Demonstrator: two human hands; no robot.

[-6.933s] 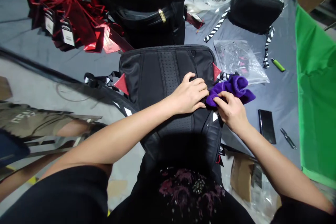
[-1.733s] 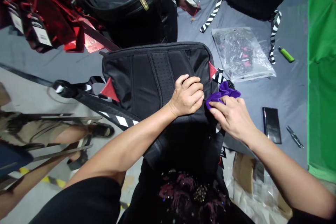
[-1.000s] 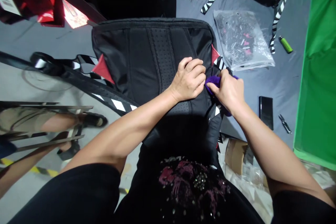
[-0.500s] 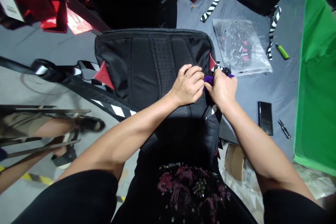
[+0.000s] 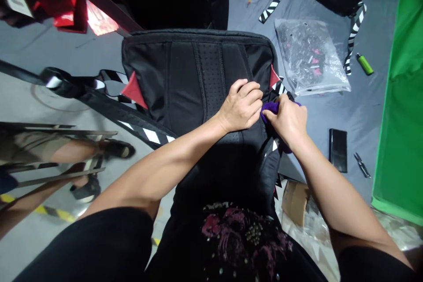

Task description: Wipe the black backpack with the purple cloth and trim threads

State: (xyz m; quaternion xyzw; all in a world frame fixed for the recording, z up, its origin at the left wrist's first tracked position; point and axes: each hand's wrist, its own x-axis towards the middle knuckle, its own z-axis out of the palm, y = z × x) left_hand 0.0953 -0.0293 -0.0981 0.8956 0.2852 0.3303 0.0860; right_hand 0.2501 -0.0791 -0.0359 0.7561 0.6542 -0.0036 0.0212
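A black backpack (image 5: 185, 79) lies with its padded back panel up, its near end against my lap. Red triangular tabs (image 5: 135, 91) mark its sides, with black-and-white striped straps running out. My left hand (image 5: 241, 105) rests on the right part of the panel, its fingers curled in against the backpack; the fingertips are partly hidden. At the bag's right edge, my right hand (image 5: 289, 116) is closed on a purple cloth (image 5: 271, 107), thumb towards the left hand. Part of the cloth shows below the right wrist. A striped strap passes behind the right hand.
A clear plastic bag (image 5: 312, 59), green lighter (image 5: 365, 64), black phone-like slab (image 5: 338, 150) and small snips (image 5: 362, 165) lie on the grey table cover (image 5: 357, 110). Beyond stands another black bag (image 5: 178, 0). Red glossy packaging (image 5: 69, 4) sits far left. Another person's legs (image 5: 62, 150) show left.
The view has shifted slightly. More of the purple cloth shows by my right thumb and below the right wrist. My left hand keeps its curled hold on the bag.
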